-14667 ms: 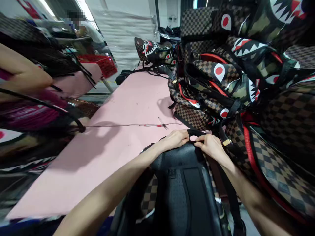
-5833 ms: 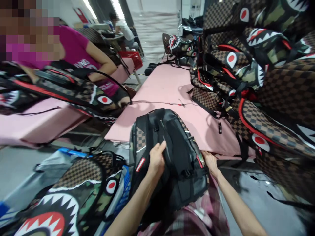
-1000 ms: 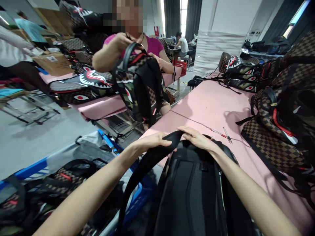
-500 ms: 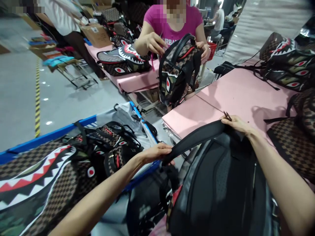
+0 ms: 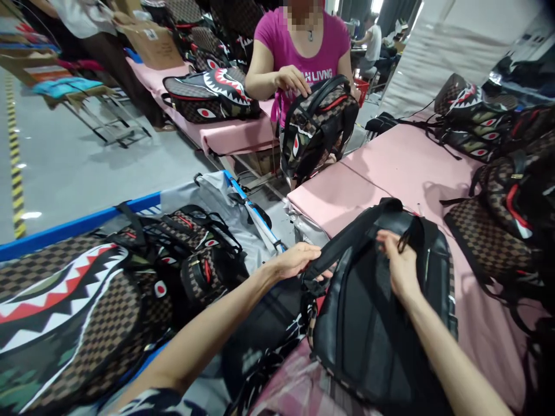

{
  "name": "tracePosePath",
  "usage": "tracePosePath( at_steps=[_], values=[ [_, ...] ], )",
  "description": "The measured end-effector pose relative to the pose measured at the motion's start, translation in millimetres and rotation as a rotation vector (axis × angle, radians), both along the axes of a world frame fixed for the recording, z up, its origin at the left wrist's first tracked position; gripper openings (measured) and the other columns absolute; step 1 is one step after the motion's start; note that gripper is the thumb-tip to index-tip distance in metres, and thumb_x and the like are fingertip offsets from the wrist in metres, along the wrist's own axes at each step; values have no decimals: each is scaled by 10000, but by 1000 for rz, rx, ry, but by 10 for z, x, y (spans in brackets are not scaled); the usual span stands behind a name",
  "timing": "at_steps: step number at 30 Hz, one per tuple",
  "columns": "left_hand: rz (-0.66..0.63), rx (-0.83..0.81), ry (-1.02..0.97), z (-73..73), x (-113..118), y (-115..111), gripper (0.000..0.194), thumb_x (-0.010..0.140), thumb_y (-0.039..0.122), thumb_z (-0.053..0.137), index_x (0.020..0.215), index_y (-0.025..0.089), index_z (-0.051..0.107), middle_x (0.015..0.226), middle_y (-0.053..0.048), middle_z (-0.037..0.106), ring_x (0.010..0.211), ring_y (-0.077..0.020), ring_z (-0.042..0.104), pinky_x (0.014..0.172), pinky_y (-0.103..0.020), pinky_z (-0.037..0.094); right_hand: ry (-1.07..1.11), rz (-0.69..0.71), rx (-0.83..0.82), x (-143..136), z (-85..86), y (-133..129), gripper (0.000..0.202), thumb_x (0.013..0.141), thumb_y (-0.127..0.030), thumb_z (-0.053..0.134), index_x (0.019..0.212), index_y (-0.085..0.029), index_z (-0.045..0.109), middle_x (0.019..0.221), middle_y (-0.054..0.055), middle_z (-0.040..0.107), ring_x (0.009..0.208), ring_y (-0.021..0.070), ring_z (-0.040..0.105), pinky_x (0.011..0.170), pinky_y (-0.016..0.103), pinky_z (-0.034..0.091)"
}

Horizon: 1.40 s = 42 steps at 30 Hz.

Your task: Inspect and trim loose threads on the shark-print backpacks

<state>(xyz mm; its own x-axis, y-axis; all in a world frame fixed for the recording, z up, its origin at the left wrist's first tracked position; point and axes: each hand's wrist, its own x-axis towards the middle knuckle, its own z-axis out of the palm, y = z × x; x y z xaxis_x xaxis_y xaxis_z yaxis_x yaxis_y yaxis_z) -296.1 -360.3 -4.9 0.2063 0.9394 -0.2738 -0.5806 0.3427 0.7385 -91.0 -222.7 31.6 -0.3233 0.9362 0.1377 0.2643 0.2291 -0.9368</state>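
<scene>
A backpack point(image 5: 359, 323) lies with its black padded back panel facing up in front of me, tilted on the pink-covered surface. My left hand point(image 5: 301, 261) is closed round the lower part of its black shoulder strap point(image 5: 347, 237), at the bag's left side. Over the upper back panel, my right hand point(image 5: 401, 268) is curled with a small dark pair of thread snips point(image 5: 406, 236) in it. Its fingertips are close to the strap, and whether they touch it I cannot tell.
At left, a blue-rimmed bin point(image 5: 139, 203) holds several shark-mouth backpacks point(image 5: 65, 294). Across the pink table point(image 5: 381, 162) a co-worker point(image 5: 299, 52) handles another backpack point(image 5: 318, 124). Checkered backpacks point(image 5: 489, 231) are piled along the right.
My right hand has left the strap's upper end and come down over the back panel. The backpack has tipped flatter, and the strap hangs lower. My left hand has shifted slightly right.
</scene>
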Motion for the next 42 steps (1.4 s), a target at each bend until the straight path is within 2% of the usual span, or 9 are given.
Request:
tracePosePath(
  at_steps=[4,7,18,21,26,29,31,38,42],
  values=[
    [96,-9,-38,72,151,-12,299,796,256,602,1006,44,612,989,-201,670,790,-231,675,668,-296,535,-78,308,-390,121,-288,-1102,510,835,-584,390,997,-162,627,484,-5,548,440,155,510,503,290,432],
    [143,-17,-50,135,243,-7,264,810,226,571,995,43,618,959,-191,681,762,-210,674,670,-281,531,-54,342,-418,98,-424,-1531,493,836,-563,406,1080,-182,601,571,-11,571,382,116,446,476,280,421],
    [75,-3,47,311,445,-58,386,790,304,591,1105,82,576,1003,-169,652,663,-139,612,583,-245,479,64,327,-395,202,-441,-1643,372,832,-522,450,1019,-252,625,972,35,595,406,75,402,400,254,357],
    [182,52,467,347,349,-113,531,716,248,655,1215,153,501,1113,-131,600,841,-179,603,694,-289,493,61,275,-328,269,-410,-1499,336,844,-499,445,942,-246,643,811,9,600,442,98,431,498,269,406],
    [558,310,1515,212,473,-298,467,772,99,505,1217,241,516,1270,-89,485,1230,-266,387,1043,-464,303,133,-162,-197,261,-509,-852,354,857,-465,393,921,-179,592,810,56,626,636,162,537,638,294,451],
    [391,575,1688,-53,931,-239,421,844,109,402,1213,269,529,1264,-88,503,1259,-260,362,1066,-460,276,133,-365,-85,210,-591,-433,344,856,-414,341,946,-160,555,984,118,618,901,198,573,816,333,444],
    [81,769,1624,-204,1268,26,419,868,110,359,1218,276,516,1215,-73,547,1203,-222,435,1039,-410,339,125,-437,-24,252,-596,-206,344,857,-393,315,971,-155,535,1050,134,599,992,199,553,897,344,408],
    [-22,547,1799,8,1483,1710,392,791,273,613,1128,105,502,1216,-180,490,1212,-347,385,937,-486,380,-351,-365,274,1124,-370,584,362,877,-342,287,1045,-171,559,1081,114,605,1049,230,539,917,390,386],
    [-167,616,1778,38,1426,1852,454,607,305,785,938,126,531,990,-103,567,987,-286,535,867,-418,415,-659,-21,292,1431,-317,925,277,878,-289,364,959,-169,599,969,104,643,950,216,590,845,340,427]
  ],
)
